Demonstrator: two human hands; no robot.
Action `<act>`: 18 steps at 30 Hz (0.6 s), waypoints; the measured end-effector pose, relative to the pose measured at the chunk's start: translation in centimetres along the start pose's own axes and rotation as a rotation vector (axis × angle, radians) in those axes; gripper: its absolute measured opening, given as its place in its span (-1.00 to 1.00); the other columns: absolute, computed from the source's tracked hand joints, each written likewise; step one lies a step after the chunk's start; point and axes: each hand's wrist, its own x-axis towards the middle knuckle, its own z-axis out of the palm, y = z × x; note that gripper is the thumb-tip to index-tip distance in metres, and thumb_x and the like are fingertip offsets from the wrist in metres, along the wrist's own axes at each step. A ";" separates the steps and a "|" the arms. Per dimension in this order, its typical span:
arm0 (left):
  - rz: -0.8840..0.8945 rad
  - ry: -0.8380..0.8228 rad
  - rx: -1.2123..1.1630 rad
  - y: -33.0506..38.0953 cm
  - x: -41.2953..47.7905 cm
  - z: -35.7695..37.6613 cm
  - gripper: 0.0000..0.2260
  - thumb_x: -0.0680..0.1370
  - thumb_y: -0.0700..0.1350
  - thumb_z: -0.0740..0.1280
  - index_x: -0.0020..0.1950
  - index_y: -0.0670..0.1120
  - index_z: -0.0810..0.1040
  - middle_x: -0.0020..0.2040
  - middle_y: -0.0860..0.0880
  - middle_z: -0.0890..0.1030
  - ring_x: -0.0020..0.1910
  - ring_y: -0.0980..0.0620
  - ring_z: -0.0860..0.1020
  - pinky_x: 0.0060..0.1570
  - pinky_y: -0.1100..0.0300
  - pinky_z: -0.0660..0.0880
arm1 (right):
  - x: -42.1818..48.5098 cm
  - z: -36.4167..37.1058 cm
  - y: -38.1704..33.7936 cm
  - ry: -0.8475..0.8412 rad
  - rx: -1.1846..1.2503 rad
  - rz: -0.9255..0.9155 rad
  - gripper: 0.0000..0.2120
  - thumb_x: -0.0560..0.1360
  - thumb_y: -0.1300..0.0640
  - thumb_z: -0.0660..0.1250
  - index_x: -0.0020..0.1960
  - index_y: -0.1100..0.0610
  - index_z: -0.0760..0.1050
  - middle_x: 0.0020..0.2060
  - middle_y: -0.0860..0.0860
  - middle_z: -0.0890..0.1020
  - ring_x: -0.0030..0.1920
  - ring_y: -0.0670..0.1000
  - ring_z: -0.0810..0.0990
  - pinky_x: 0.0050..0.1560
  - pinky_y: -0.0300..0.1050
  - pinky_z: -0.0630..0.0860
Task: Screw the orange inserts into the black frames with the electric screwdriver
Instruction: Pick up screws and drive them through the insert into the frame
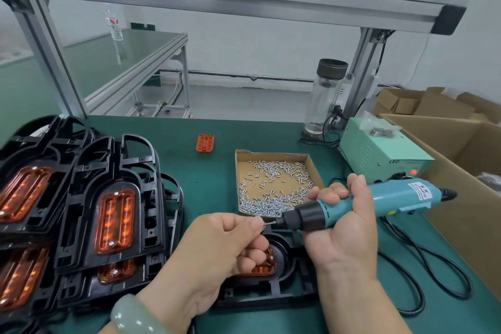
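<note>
My right hand (344, 228) grips the teal electric screwdriver (360, 205), held level with its bit pointing left. My left hand (227, 241) pinches a small screw (264, 224) against the bit tip. Under both hands lies a black frame (295, 279) with an orange insert (264, 266) in it, mostly hidden by my left fingers. At the left stand stacks of black frames with orange inserts (115, 221) screwed in. A loose orange insert (205, 142) lies on the green mat further back.
A cardboard tray of several screws (273, 184) sits behind my hands. The screwdriver's power box (379, 154) and black cable (423, 274) are at the right, beside open cardboard cartons (466, 149). A glass bottle (324, 97) stands at the back.
</note>
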 end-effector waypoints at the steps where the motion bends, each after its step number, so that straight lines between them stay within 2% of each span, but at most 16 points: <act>1: 0.002 0.002 0.005 0.0 0.0 0.0 -0.83 0.51 -0.15 0.38 -0.24 -0.20 0.61 -0.38 -0.10 0.62 -0.47 0.10 0.53 -0.52 0.34 0.44 | 0.0 0.0 0.1 0.003 -0.006 -0.005 -0.74 0.56 0.04 0.31 -0.25 0.05 0.33 -0.44 -0.12 0.39 -0.52 -0.14 0.38 -0.18 -0.20 0.49; 5: 0.001 0.008 0.036 -0.1 0.1 0.1 -0.78 0.51 -0.11 0.38 -0.29 -0.18 0.60 -0.41 -0.09 0.61 -0.50 0.10 0.51 -0.52 0.33 0.43 | -0.1 -0.1 0.2 0.004 -0.013 -0.016 -0.76 0.56 0.05 0.31 -0.22 0.05 0.33 -0.44 -0.12 0.39 -0.52 -0.14 0.38 -0.17 -0.20 0.48; 13: 0.086 0.041 0.178 -0.2 0.2 0.0 -0.76 0.54 -0.02 0.34 -0.22 -0.15 0.62 -0.44 -0.04 0.60 -0.52 0.12 0.48 -0.56 0.35 0.35 | -0.1 -0.3 0.7 -0.046 -0.053 -0.057 -0.83 0.55 0.05 0.31 -0.07 0.02 0.30 -0.43 -0.11 0.38 -0.51 -0.13 0.37 -0.17 -0.20 0.47; 18: 0.117 0.025 0.193 -0.3 0.1 0.1 -0.76 0.53 -0.03 0.34 -0.24 -0.15 0.63 -0.44 -0.04 0.60 -0.53 0.12 0.48 -0.56 0.35 0.35 | -0.1 -0.1 0.7 -0.045 -0.053 -0.073 -0.84 0.56 0.06 0.30 -0.08 0.01 0.31 -0.43 -0.12 0.37 -0.51 -0.14 0.35 -0.22 -0.21 0.49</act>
